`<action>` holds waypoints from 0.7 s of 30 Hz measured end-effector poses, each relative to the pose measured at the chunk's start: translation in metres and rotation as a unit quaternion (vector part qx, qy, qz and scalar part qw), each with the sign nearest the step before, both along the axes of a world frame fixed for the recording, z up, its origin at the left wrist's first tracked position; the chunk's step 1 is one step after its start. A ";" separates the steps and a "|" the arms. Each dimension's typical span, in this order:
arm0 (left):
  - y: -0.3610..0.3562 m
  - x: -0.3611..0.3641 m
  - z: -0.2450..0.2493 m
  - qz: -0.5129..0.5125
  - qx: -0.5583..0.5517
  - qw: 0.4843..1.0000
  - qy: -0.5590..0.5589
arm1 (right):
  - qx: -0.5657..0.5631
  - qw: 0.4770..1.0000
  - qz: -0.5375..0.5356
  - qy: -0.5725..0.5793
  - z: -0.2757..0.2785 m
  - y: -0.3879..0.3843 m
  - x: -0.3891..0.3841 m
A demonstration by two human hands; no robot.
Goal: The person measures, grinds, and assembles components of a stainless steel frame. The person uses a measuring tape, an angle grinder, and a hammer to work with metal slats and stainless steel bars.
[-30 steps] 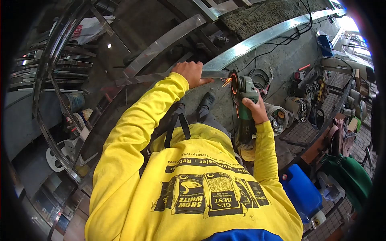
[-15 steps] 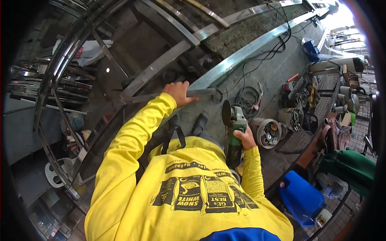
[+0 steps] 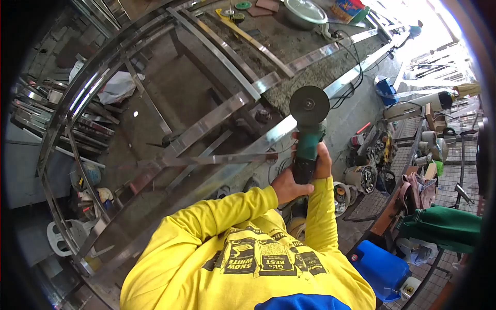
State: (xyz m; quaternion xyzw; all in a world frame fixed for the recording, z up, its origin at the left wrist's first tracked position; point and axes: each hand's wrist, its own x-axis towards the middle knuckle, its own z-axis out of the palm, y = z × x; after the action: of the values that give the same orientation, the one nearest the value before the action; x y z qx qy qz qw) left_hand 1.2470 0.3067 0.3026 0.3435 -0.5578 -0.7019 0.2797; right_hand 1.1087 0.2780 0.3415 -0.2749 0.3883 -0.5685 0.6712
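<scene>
Both hands are on a green and black angle grinder (image 3: 308, 146), held upright in front of my body with its round disc (image 3: 309, 105) at the top. My left hand (image 3: 289, 187) is closed on the lower black end of the tool. Around the green body from the right side wraps my right hand (image 3: 323, 160). Just left of the grinder, a metal bar (image 3: 222, 159) juts out from the shiny metal frame (image 3: 206, 124). Behind the disc runs a long metal tube (image 3: 279, 132).
A metal basin (image 3: 305, 13) stands at the top. Black cables (image 3: 356, 67) hang over the frame. To the right are buckets of parts (image 3: 361, 178), a blue container (image 3: 380, 268) and a green cloth (image 3: 444, 227). A white plastic chair (image 3: 59, 238) is at the lower left.
My left hand has left the metal bar, moved right and closed on the grinder's lower end. The grinder has risen in my right hand, its disc now facing me. The view has shifted.
</scene>
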 end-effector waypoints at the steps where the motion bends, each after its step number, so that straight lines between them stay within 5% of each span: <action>1: -0.010 -0.001 0.005 0.044 -0.023 0.997 -0.058 | 0.003 0.997 0.002 0.071 0.009 -0.011 0.003; 3: -0.032 0.000 0.021 0.068 -0.029 0.985 -0.153 | 0.045 0.934 -0.018 0.353 0.009 -0.030 0.012; 4: -0.044 0.003 0.026 0.038 -0.014 0.980 -0.194 | 0.058 0.923 -0.022 0.379 0.012 -0.039 0.011; 8: -0.075 0.026 0.031 -0.053 -0.158 0.951 -0.260 | 0.058 0.935 0.017 0.349 0.011 -0.095 -0.019; 11: -0.087 0.086 0.011 -0.079 -0.261 0.897 -0.347 | 0.021 0.890 0.081 0.448 0.007 -0.165 -0.060; 13: -0.064 0.140 -0.031 0.026 -0.348 0.821 -0.453 | 0.001 0.868 0.096 0.487 0.011 -0.223 -0.078; 15: -0.042 0.175 -0.051 -0.026 -0.262 0.765 -0.588 | -0.010 0.850 0.128 0.511 -0.003 -0.291 -0.095; 21: -0.052 0.188 -0.034 0.037 -0.280 0.768 -0.575 | 0.068 0.808 0.152 0.565 -0.047 -0.464 -0.074</action>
State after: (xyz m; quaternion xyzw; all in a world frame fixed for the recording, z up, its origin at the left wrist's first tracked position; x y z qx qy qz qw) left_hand 1.4348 0.2546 0.2686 0.6099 -0.7727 -0.1752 0.0162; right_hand 1.0349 -0.1861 0.2948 -0.5565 0.6898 -0.1761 0.4283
